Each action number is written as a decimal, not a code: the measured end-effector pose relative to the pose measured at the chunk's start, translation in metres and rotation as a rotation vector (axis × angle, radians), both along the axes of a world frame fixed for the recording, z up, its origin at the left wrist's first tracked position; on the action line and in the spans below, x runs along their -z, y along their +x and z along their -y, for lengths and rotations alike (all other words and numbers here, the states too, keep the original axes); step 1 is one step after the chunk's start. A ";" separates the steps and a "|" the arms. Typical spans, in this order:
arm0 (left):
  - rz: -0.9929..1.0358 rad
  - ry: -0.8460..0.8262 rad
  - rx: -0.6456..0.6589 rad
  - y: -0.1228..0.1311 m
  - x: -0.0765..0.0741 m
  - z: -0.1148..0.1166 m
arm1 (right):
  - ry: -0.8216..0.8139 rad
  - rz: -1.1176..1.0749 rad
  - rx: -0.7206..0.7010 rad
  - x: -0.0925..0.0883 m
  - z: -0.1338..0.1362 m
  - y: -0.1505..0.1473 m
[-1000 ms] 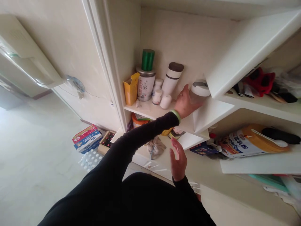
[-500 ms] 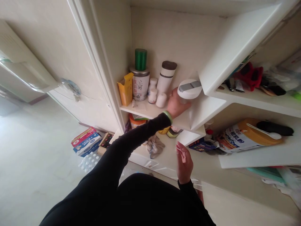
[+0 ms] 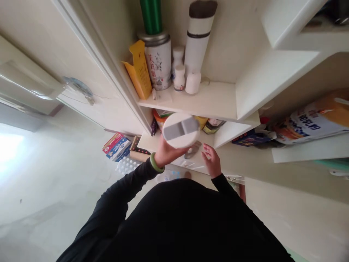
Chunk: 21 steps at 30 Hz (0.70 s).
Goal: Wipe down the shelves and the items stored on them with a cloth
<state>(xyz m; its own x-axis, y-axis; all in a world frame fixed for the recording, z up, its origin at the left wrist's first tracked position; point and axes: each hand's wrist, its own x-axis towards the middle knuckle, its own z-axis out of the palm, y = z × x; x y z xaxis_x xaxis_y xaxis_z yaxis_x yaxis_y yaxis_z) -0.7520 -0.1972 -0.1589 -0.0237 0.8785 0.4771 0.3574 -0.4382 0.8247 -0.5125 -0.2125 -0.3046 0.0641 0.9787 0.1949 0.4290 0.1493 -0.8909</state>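
My left hand, with a green bangle at its wrist, is closed around a container that has a round white lid and a grey strip across it. Most of the container's body is hidden under the lid and behind my fingers. It is in front of the lower shelf, close to my body. To the right of it hovers my right hand, its fingers loosely bent and apart with nothing in them. A greyish cloth shows partly behind the container.
The upper shelf bears a yellow box, a white tin under a green canister, small white bottles and a tall flask. Packets lie in the right compartment. Boxes are at the lower left.
My left hand has lifted the white-lidded container off the upper shelf and brought it down and left towards my body. My right hand has moved slightly up. The view has shifted closer.
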 end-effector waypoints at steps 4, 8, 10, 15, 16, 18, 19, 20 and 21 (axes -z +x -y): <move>0.018 -0.128 -0.202 -0.036 0.065 0.034 | -0.034 0.069 -0.029 0.031 -0.001 -0.002; 0.087 -0.281 -0.378 -0.056 0.128 0.040 | -0.036 0.195 -0.096 0.050 -0.015 -0.016; 0.115 -0.333 -0.430 -0.059 0.150 0.038 | -0.053 0.301 -0.119 0.055 -0.027 -0.024; 0.116 -0.350 -0.419 -0.051 0.178 0.037 | -0.147 0.355 -0.028 0.055 -0.060 -0.031; 0.111 -0.345 -0.400 -0.047 0.181 0.039 | -0.160 0.333 -0.009 0.053 -0.065 -0.030; 0.097 -0.325 -0.339 -0.038 0.184 0.042 | -0.186 0.280 0.025 0.047 -0.071 -0.025; 0.091 -0.309 -0.306 -0.034 0.185 0.044 | -0.203 0.244 0.044 0.042 -0.072 -0.021; 0.084 -0.295 -0.275 -0.030 0.186 0.045 | -0.221 0.203 0.062 0.037 -0.071 -0.016; 0.076 -0.284 -0.253 -0.026 0.187 0.046 | -0.238 0.163 0.077 0.030 -0.069 -0.010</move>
<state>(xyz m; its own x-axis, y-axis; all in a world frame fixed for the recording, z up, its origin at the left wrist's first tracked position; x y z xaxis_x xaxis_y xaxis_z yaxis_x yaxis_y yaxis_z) -0.7783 -0.2436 -0.3458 -0.2824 0.9372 0.2045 0.3580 -0.0948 0.9289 -0.5223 -0.1440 -0.3344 0.1270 0.9916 -0.0256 0.5713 -0.0942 -0.8153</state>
